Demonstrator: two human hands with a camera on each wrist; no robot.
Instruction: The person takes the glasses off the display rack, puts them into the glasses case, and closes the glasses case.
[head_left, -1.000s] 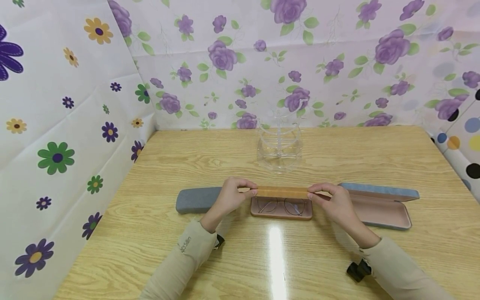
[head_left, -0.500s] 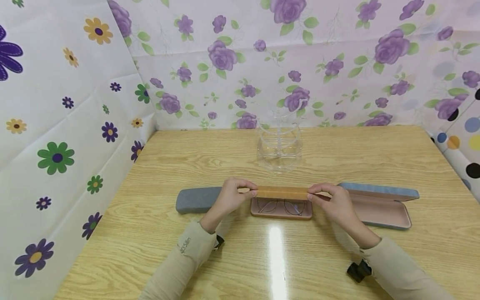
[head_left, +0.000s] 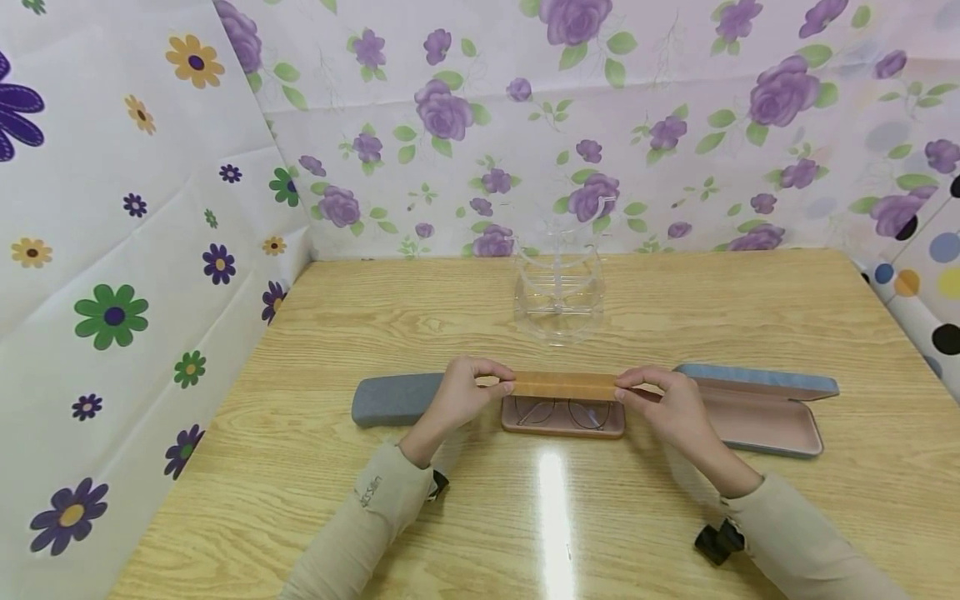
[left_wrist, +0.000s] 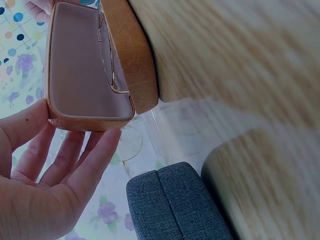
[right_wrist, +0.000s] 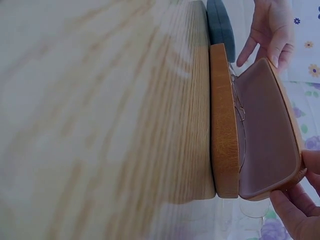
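A tan glasses case (head_left: 562, 431) stands on the table with its lid (head_left: 564, 384) part raised. Round wire-rimmed glasses (head_left: 588, 414) lie inside, their upper part hidden by the lid. My left hand (head_left: 462, 398) pinches the lid's left end between thumb and fingers. At the lid's right end, my right hand (head_left: 673, 410) pinches it the same way. In the left wrist view, the pinkish lining of the lid (left_wrist: 82, 60) faces the camera, with the thumb at its edge and the fingers against its end.
A closed grey-blue glasses case (head_left: 396, 400) lies beside my left hand, partly covered by it. To the right, a blue case (head_left: 757, 417) with a pink lining stands open. Behind is a clear display stand (head_left: 558, 292) that bears thin-framed glasses.
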